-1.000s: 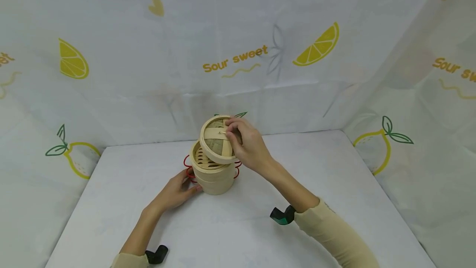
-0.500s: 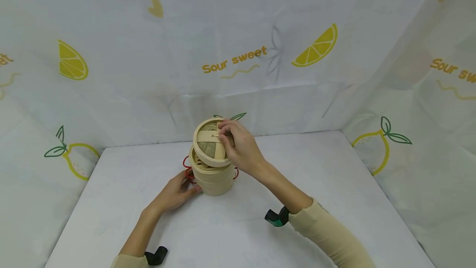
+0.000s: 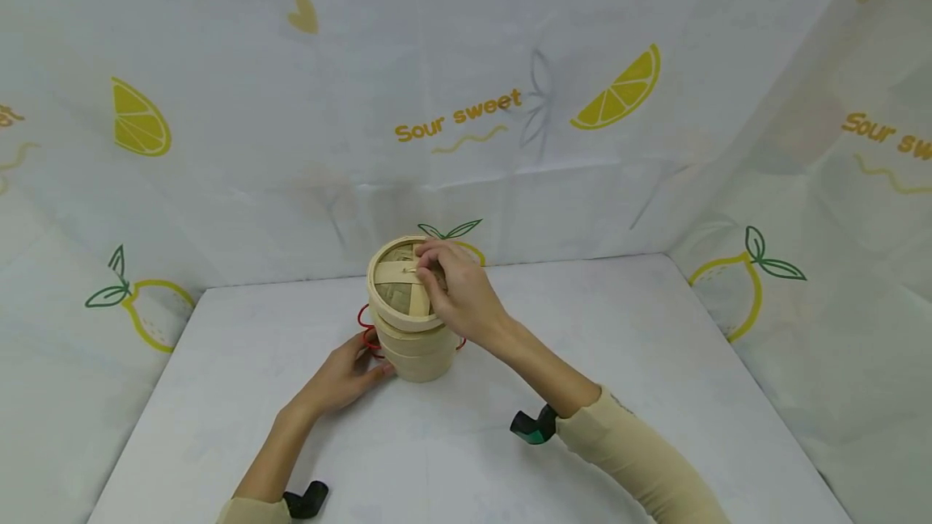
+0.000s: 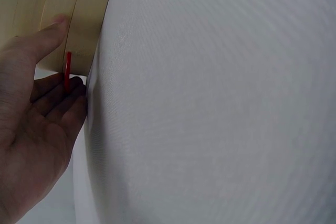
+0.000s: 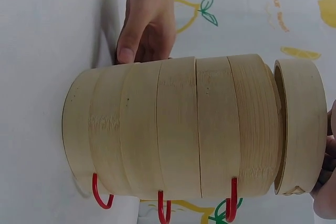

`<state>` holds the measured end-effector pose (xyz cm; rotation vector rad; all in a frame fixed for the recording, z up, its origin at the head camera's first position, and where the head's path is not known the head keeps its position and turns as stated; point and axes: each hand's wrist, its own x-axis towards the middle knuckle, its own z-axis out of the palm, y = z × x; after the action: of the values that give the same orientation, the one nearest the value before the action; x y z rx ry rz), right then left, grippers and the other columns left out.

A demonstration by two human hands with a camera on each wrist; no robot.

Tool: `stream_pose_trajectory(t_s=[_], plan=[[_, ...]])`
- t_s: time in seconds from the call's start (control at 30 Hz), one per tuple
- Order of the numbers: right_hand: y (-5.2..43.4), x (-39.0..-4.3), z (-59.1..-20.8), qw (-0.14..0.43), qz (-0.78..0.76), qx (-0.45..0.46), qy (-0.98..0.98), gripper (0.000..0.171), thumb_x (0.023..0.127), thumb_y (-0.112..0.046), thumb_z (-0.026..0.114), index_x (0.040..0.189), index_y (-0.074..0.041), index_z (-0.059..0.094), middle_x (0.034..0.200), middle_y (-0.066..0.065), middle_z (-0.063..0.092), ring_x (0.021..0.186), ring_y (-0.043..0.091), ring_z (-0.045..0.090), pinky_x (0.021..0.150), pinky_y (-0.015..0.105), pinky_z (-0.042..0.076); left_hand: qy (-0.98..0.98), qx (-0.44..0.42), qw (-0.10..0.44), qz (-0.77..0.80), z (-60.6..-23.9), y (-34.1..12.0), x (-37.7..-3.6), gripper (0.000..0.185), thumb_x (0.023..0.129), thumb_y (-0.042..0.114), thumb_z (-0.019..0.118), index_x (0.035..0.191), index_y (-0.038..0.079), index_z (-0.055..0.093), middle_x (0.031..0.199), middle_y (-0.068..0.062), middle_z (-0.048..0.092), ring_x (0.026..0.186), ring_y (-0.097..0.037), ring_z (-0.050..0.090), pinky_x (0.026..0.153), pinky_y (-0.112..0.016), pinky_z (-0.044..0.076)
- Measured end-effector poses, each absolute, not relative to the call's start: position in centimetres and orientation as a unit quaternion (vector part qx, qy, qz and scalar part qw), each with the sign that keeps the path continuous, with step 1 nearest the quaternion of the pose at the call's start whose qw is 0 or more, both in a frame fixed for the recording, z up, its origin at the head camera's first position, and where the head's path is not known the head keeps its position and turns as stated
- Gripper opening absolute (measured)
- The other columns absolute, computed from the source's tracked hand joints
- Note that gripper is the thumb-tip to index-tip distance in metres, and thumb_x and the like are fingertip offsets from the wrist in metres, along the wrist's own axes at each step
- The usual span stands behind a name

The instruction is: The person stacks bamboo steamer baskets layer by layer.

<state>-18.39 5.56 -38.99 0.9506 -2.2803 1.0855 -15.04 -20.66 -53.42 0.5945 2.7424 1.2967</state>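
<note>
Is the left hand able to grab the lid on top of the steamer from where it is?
Probably yes. The left hand rests against the bottom of the bamboo steamer, and nothing stands between it and the lid. But the right hand already pinches the lid's handle, so it would crowd the top.

white table (image 3: 655, 330), lemon-print cloth walls (image 3: 218, 103), even light
</note>
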Motion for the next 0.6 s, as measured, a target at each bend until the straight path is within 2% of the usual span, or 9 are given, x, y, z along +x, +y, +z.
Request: stream_pose_trajectory(t_s=[0.3, 0.6], plan=[[5.22, -18.36, -39.39, 0.211, 0.394, 0.347, -0.825, 0.01, 0.109, -0.008, 0.063, 0.106, 0.001, 0.068, 0.13, 0.019, 0.072, 0.139, 0.034, 0.066, 0.125, 0.039, 0.052, 0.886, 0.193, 0.025, 0.421, -53.34, -20.73, -15.03, 0.069, 0.099, 0.026, 0.081, 0.155, -0.003, 0.052, 0.146, -0.016, 0.069, 0.141, -0.035, 0.064, 0.122, -0.056, 0.052], [5.11, -18.29, -39.63, 0.204, 0.387, 0.342, -0.832, 0.012, 0.11, -0.009, 0.063, 0.107, 0.001, 0.068, 0.131, 0.02, 0.072, 0.139, 0.035, 0.066, 0.122, 0.04, 0.055, 0.886, 0.19, 0.025, 0.423, -53.34, -20.72, -15.02, 0.069, 0.098, 0.026, 0.082, 0.154, -0.002, 0.053, 0.146, -0.016, 0.069, 0.141, -0.036, 0.064, 0.122, -0.056, 0.052]])
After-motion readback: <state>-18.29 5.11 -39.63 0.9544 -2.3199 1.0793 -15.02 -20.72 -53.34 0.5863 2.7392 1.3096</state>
